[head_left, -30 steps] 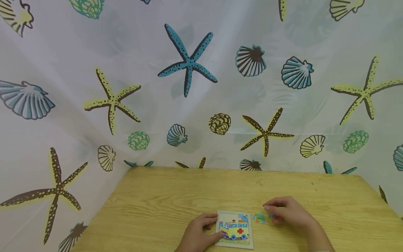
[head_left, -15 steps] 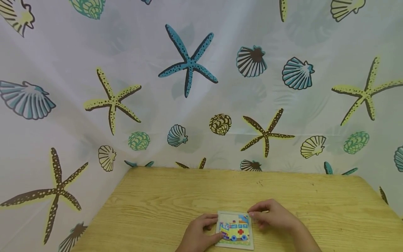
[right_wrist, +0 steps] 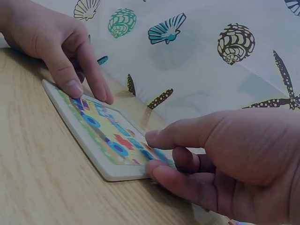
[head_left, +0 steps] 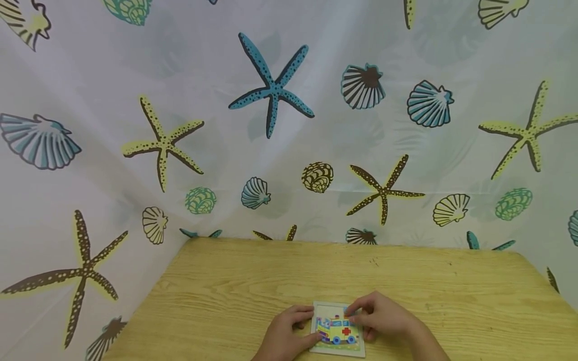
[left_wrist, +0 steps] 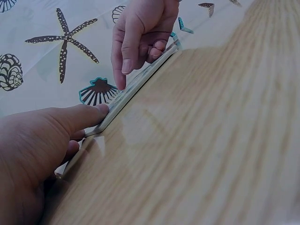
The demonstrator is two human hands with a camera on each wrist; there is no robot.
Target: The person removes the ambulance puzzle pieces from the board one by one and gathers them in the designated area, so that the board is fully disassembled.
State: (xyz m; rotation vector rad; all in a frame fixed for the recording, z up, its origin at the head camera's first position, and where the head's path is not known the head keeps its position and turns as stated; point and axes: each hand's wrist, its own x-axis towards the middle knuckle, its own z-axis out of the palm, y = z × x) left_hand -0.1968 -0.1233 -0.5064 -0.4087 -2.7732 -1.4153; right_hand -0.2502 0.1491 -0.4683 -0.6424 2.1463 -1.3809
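Note:
A small square jigsaw puzzle (head_left: 331,331) with a pale frame lies on the wooden table, showing a yellow ambulance with a red cross. Its upper left area is bare tray. My left hand (head_left: 284,333) holds the frame's left side, thumb on the front and fingers along the edge. Over the upper right corner, my right hand (head_left: 381,317) pinches a blue puzzle piece (right_wrist: 149,153) between thumb and index finger, its other fingers curled. Most of that piece is hidden by the fingertips. Beneath the right hand, a sliver of colourful loose pieces (right_wrist: 234,222) shows in the right wrist view.
The wood-grain table (head_left: 253,281) extends behind and to both sides of the puzzle. A white curtain (head_left: 217,60) printed with starfish and shells hangs along the table's back and sides.
My right hand has moved left from the loose green piece on the table to the puzzle's upper right corner, now covering the blue and orange piece there. The left hand has stayed put.

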